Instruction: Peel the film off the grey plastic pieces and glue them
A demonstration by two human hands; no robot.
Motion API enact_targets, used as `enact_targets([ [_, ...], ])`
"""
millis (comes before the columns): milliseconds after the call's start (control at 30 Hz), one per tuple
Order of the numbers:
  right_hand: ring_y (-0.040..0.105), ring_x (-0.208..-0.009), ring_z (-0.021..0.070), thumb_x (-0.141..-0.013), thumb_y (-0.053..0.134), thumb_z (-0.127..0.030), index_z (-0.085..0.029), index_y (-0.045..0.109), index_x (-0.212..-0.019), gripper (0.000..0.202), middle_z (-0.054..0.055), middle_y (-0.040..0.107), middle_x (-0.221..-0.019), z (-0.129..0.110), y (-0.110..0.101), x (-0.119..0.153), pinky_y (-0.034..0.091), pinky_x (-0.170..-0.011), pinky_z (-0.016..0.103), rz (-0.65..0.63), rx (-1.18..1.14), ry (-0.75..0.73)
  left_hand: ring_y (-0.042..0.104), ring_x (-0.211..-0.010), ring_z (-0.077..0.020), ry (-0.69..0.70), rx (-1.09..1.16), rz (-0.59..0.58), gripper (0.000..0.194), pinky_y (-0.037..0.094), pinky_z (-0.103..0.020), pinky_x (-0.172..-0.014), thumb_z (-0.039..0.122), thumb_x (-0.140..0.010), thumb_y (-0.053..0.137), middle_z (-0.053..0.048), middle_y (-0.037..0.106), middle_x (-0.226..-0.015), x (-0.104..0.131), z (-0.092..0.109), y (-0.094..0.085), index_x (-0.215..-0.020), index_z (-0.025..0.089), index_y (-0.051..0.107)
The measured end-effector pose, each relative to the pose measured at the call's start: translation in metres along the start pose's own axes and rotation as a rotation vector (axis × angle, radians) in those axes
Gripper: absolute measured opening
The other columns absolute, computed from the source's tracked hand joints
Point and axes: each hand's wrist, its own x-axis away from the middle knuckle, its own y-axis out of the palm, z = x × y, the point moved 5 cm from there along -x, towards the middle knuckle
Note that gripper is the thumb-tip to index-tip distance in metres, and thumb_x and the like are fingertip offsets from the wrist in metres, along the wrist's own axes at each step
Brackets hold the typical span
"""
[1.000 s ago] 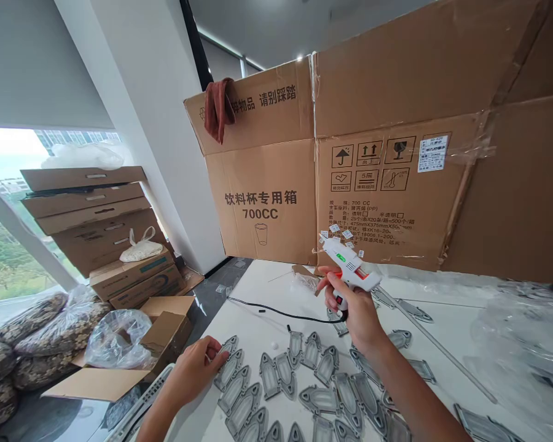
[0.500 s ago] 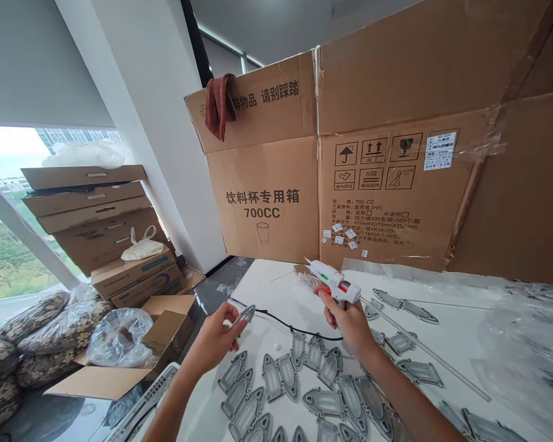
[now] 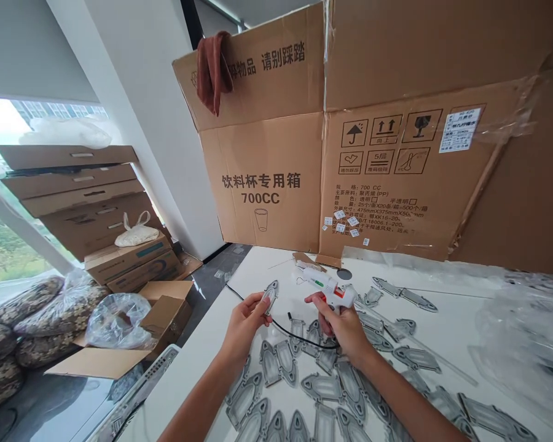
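Note:
My left hand [image 3: 249,316] pinches a small grey pointed frame [image 3: 271,296], tip up, above the white table [image 3: 188,374]. To its right, my right hand [image 3: 334,319] is wrapped round the handle of a white glue gun [image 3: 327,285], its nozzle pointing left and away. The index finger lies near the orange-red trigger. A black cord [image 3: 290,333] runs between the hands and below the gun. Many similar grey frames [image 3: 322,388] lie flat on the table under and around my hands.
A tall cardboard box [image 3: 267,153] stands behind the table, with a brown cloth [image 3: 213,73] over its edge. Clear plastic wrap [image 3: 525,337] lies at the right. On the left floor are an open carton [image 3: 166,322], stacked boxes [image 3: 129,264] and sacks [image 3: 59,313].
My left hand has moved right with the frame, now closer to the glue gun, and the frame stands more upright. The glue gun sits slightly further left. The view has shifted a little.

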Motion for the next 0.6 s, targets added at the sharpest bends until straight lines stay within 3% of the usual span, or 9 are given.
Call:
enact_targets([
  [133,0.027,-0.045,0.0124,-0.099,0.069,-0.07,-0.016,0.073,-0.099,0.054,-0.008,0.038,-0.051,0.004,0.007,0.0,0.025,-0.045,0.023,-0.172,-0.138,0.057,0.058,-0.067,-0.0104,-0.009,0.029,0.011,0.051,0.051,-0.024,-0.068,0.058,-0.075,0.086,-0.002,0.065,-0.089,-0.002,-0.002,0.0,-0.1,0.016,0.072],
  [300,0.025,-0.046,0.0115,-0.097,0.076,-0.066,-0.017,0.07,-0.095,0.049,-0.009,0.039,-0.053,0.0,0.011,0.005,0.024,-0.046,0.023,-0.249,-0.233,0.106,0.06,-0.067,-0.0118,-0.003,0.041,-0.019,0.049,0.052,-0.025,-0.067,0.057,-0.076,0.086,-0.001,0.065,-0.086,-0.001,-0.004,0.004,-0.099,0.016,0.071],
  [500,0.026,-0.044,0.0115,-0.095,0.073,-0.072,-0.017,0.07,-0.096,0.055,-0.009,0.039,-0.051,0.002,0.012,0.003,0.025,-0.044,0.022,-0.21,-0.143,0.09,0.066,-0.07,-0.0146,0.025,-0.013,-0.013,0.052,0.055,-0.026,-0.068,0.06,-0.078,0.083,-0.001,0.067,-0.081,0.002,-0.003,0.007,-0.102,0.016,0.07],
  [600,0.029,-0.043,0.013,-0.089,0.077,-0.075,-0.018,0.071,-0.093,0.058,-0.008,0.039,-0.05,0.003,0.004,0.002,0.026,-0.044,0.024,-0.076,-0.028,0.053,0.068,-0.071,-0.0163,0.062,-0.063,0.021,0.052,0.057,-0.029,-0.07,0.06,-0.078,0.082,-0.003,0.069,-0.086,0.002,-0.003,0.005,-0.103,0.016,0.069],
])
